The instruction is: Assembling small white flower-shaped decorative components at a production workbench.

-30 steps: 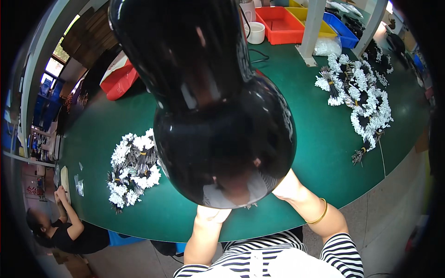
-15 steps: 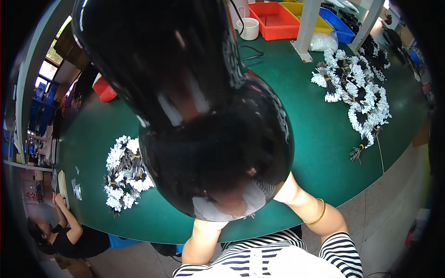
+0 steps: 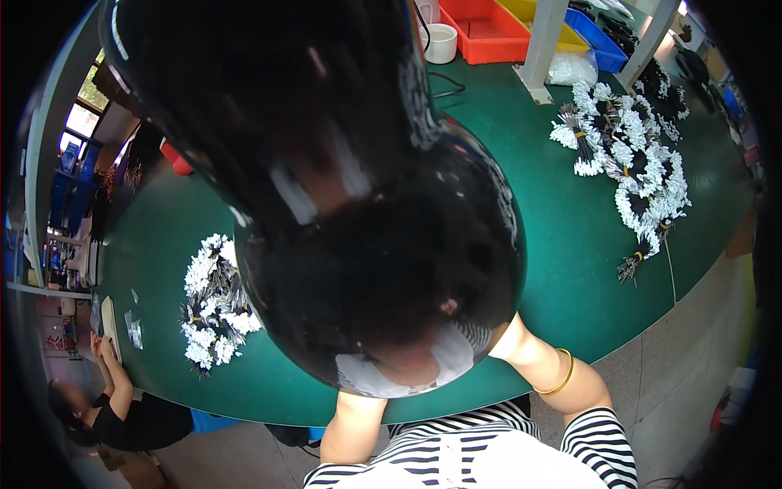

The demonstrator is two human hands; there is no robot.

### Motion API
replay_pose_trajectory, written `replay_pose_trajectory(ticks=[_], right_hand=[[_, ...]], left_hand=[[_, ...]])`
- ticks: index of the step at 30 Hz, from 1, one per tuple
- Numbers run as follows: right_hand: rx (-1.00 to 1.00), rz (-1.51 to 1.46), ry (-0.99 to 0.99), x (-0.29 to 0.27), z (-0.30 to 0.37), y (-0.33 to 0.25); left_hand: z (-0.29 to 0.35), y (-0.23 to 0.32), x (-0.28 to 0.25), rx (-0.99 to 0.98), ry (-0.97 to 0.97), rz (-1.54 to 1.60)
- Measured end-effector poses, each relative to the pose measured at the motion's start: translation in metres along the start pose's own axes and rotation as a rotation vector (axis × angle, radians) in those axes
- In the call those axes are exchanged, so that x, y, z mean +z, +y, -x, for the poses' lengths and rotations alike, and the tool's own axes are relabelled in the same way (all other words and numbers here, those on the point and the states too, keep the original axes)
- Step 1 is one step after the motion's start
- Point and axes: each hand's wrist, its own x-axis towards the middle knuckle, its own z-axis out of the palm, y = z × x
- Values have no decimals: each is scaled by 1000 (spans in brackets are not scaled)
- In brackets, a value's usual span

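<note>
A large glossy black rounded object, with a wide neck rising to the top edge, fills the middle of the view. It hides most of both hands and whatever lies between them. My left hand disappears under its lower edge, only the wrist and forearm showing. From the right, the base of my right hand goes behind the same object; a gold bangle circles that forearm. The fingers of both hands are hidden. Left of the black object lie bundled dark wires with white ends.
More white-ended wire bundles spread over the green table at right. Red, yellow and blue bins stand behind, beside a white cup and a grey post. Another person sits at far left.
The black object looks slightly larger and shifts a little in view, along with small shifts of the table's contents. My forearms stay almost in place.
</note>
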Motion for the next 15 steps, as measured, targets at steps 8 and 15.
replay_pose_trajectory(ticks=[8,15], right_hand=[[112,-246,110,11,-9,-8],[25,197,-69,-2,-5,8]], left_hand=[[7,-4,-22,477,-9,-261],[13,-5,-30,484,-91,-403]])
